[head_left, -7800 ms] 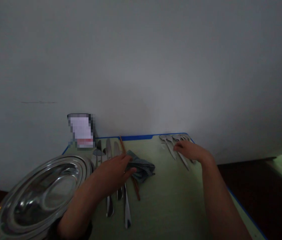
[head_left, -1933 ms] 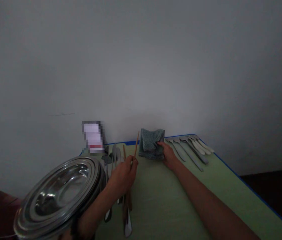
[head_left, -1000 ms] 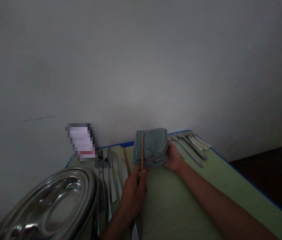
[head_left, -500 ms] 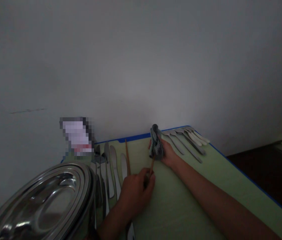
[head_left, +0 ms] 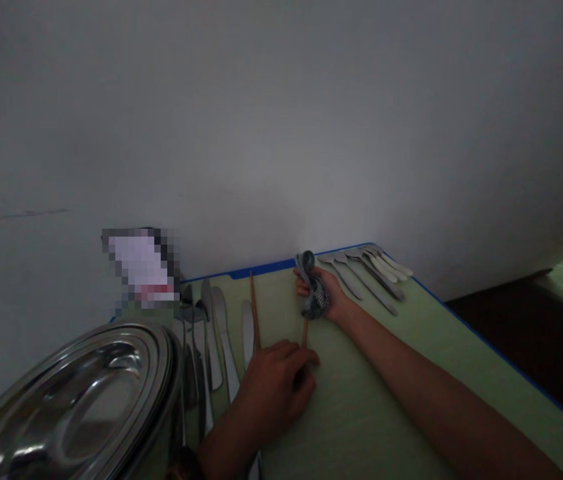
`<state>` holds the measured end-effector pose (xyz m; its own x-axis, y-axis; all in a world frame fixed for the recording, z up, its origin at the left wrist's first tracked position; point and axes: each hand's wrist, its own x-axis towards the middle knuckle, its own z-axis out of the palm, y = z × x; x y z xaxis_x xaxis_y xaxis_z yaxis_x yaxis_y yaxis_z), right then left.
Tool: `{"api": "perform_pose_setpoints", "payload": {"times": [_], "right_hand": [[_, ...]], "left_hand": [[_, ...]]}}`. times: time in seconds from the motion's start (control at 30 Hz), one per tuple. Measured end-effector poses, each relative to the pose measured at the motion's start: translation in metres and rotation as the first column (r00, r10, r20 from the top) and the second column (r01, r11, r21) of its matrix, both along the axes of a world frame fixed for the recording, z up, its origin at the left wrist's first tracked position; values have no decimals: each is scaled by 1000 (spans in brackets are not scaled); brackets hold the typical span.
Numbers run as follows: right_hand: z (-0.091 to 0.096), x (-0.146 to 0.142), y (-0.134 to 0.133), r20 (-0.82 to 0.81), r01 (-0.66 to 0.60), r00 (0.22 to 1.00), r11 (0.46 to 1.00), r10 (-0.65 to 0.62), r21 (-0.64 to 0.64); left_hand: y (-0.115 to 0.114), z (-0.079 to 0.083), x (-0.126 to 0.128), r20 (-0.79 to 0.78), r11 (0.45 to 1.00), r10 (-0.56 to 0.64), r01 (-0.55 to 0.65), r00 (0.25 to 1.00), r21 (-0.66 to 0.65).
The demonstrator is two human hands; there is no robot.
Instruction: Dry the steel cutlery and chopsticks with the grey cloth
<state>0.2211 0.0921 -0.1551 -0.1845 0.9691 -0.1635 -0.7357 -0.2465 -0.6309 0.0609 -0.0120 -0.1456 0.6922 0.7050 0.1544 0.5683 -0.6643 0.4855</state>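
Observation:
My right hand (head_left: 328, 290) is closed on a bunched grey patterned cloth (head_left: 315, 293), a few fingertips showing at its left side. A wooden chopstick (head_left: 305, 331) comes out below the cloth; its upper part is hidden there. The chopstick's lower end disappears behind the curled fingers of my left hand (head_left: 281, 380), which grips it. Left of that hand, a second chopstick (head_left: 254, 310) lies on the table beside several table knives (head_left: 221, 327), partly covered by the hand and forearm.
Stacked oval steel trays (head_left: 106, 413) fill the lower left. Several spoons and forks (head_left: 368, 280), some white-handled, fan out at the back right of the pale green, blue-edged table (head_left: 386, 413). Behind the left cutlery stands a blurred phone-like object (head_left: 144, 267) near the wall.
My left hand's fingers have shifted on the chopstick and its index finger now reaches further right. The cloth has turned in my right hand, whose fingertips show more. The whole view has shifted slightly.

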Motion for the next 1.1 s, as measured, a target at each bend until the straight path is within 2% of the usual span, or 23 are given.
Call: {"api": "perform_pose_setpoints", "payload": {"times": [0.13,0.33,0.5,0.6,0.87,0.97,1.1], "right_hand": [[5,4,-1,-105,9,994,999,-12,-36],[6,6,0,-167,-35,986,998,26,-54],[3,3,0,-184,-59,981,998,54,-20],[4,0,-3,-167,-80,983,997,78,-8],[1,-2,0,-139,-112,984,994,109,-10],[-1,-1,1,-147,-111,983,994,109,-6],[-2,0,1,-159,-122,980,992,122,6]], "left_hand": [[0,6,0,2,998,-58,58,998,-8],[-1,20,-6,-53,964,-266,263,963,-47],[-2,18,-3,-81,966,-258,256,963,-35],[-3,13,-1,-74,979,-203,201,976,-27],[0,2,3,-95,999,34,-30,995,42],[-3,1,3,-143,986,157,-147,977,78],[-10,6,2,-270,946,296,-243,916,215]]}}
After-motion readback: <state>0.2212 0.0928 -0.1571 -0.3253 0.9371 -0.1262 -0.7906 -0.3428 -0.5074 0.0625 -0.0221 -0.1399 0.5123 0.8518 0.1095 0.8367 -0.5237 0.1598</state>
